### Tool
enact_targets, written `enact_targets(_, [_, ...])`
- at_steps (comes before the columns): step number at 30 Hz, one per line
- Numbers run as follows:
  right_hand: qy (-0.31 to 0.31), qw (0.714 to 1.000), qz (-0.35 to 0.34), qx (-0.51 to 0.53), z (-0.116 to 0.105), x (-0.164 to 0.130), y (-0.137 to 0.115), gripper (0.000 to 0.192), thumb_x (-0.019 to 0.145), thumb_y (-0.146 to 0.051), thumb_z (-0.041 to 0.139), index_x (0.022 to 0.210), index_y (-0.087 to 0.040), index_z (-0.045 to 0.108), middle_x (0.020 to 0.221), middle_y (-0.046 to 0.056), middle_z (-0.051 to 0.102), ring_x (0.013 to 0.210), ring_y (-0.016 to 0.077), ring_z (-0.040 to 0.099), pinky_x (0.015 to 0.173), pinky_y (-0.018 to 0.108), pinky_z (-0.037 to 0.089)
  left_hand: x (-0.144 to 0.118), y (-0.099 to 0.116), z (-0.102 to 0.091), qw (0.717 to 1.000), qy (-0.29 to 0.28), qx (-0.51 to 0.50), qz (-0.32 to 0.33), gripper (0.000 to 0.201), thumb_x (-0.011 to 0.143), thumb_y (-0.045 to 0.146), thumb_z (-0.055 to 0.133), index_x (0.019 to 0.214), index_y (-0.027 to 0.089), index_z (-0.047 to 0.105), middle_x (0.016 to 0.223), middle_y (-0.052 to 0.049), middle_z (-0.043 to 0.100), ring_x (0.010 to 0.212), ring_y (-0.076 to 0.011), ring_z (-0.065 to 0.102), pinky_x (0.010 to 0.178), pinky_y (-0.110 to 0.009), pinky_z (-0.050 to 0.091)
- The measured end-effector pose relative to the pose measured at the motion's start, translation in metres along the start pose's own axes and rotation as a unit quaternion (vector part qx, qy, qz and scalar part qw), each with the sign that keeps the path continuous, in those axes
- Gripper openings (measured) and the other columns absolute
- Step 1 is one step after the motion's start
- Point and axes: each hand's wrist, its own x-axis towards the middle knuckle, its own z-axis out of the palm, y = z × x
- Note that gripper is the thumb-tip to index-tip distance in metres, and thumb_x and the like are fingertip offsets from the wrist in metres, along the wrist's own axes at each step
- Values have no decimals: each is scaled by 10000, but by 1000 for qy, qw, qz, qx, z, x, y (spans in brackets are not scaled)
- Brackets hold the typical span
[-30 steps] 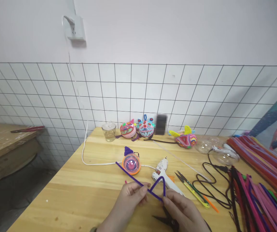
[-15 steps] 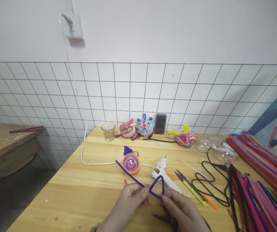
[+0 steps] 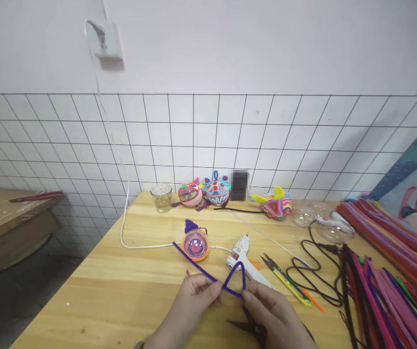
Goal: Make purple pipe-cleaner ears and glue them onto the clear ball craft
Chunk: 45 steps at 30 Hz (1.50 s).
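Note:
Both hands pinch one purple pipe cleaner [image 3: 197,268] low over the front of the wooden table [image 3: 121,286]. My left hand [image 3: 190,305] grips its long straight run, whose free end points left and away. My right hand [image 3: 271,312] holds the bent end, which is folded into a small triangle [image 3: 238,278]. Black scissors [image 3: 250,327] lie on the table just under my right hand. Beyond the hands sit a round orange-and-pink ball ornament [image 3: 195,243] with a purple tuft and a white glue gun [image 3: 246,264].
Bundles of coloured pipe cleaners [image 3: 386,271] fill the right side. Yellow snips [image 3: 288,283], a black cable [image 3: 313,271] and a white cord [image 3: 128,228] lie mid-table. A glass jar [image 3: 161,198], finished colourful ornaments [image 3: 208,193] and clear plastic half-shells [image 3: 324,225] line the tiled wall.
The bent end of the purple pipe cleaner has been folded in tighter, and the triangle is smaller and more closed. Both hands stayed in about the same place.

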Motion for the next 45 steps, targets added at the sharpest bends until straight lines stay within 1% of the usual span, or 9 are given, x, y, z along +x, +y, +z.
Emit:
enact_targets(3, [12,1000,6,8,1,0,0,362,828,-500,556,663,-180,585,654,9,538,655,168,508,588,242,431,1,-3,-1,1000,-3,-10,1,453,568,577,732,541,133,646,490,-2,572,470,-95,432,510,-236,319])
enact_targets(8, [-5,1000,-1,-2,1,0,0,381,832,-511,544,660,-174,586,647,8,537,617,154,490,561,233,423,2,-5,0,1000,-4,-23,11,434,553,552,756,563,131,650,499,2,568,481,-96,438,513,-232,317])
enact_targets(11, [-7,1000,-4,-11,1,0,-3,406,814,-542,550,648,-176,607,639,15,557,630,168,519,571,238,436,1,-3,0,999,-9,-24,18,416,579,539,747,581,131,660,507,4,569,488,-96,436,520,-232,319])
enact_targets(18, [21,1000,-6,1,4,-2,-10,412,787,-551,578,640,-173,648,613,15,585,620,178,549,579,251,453,0,-1,0,1000,-12,-10,20,414,583,539,742,566,131,673,499,11,545,494,-96,417,525,-235,303])
enact_targets(24, [-3,1000,-8,-12,0,1,-4,427,804,-566,551,681,-170,655,635,21,583,665,188,557,603,247,461,0,-4,-2,1000,-7,-1,19,442,627,555,704,541,125,654,504,-11,572,489,-102,433,521,-238,312])
enact_targets(28, [0,1000,-1,-13,1,1,1,432,804,-571,546,664,-173,636,620,12,562,626,171,528,581,235,449,0,-4,-2,1000,-14,-18,15,457,680,554,663,516,129,631,509,-22,587,488,-101,449,522,-235,328])
enact_targets(34, [1,999,-17,-50,2,-1,-3,376,836,-500,542,659,-179,624,673,26,590,687,182,538,617,239,450,2,-7,-1,1000,-10,-9,3,447,574,557,743,541,125,635,489,7,557,462,-83,425,495,-221,301])
enact_targets(40, [-5,998,-25,-65,1,-3,-7,359,857,-465,526,651,-180,601,676,20,585,671,168,529,593,222,431,2,-6,-2,1000,-3,-3,4,462,551,574,748,515,129,627,481,8,562,472,-87,434,513,-224,321])
enact_targets(45, [-7,998,-19,-52,1,-1,-2,364,864,-471,514,683,-172,615,674,19,572,653,159,508,575,219,425,1,-5,-1,1000,-12,5,8,484,638,590,679,512,124,646,485,-14,579,470,-93,439,511,-228,333])
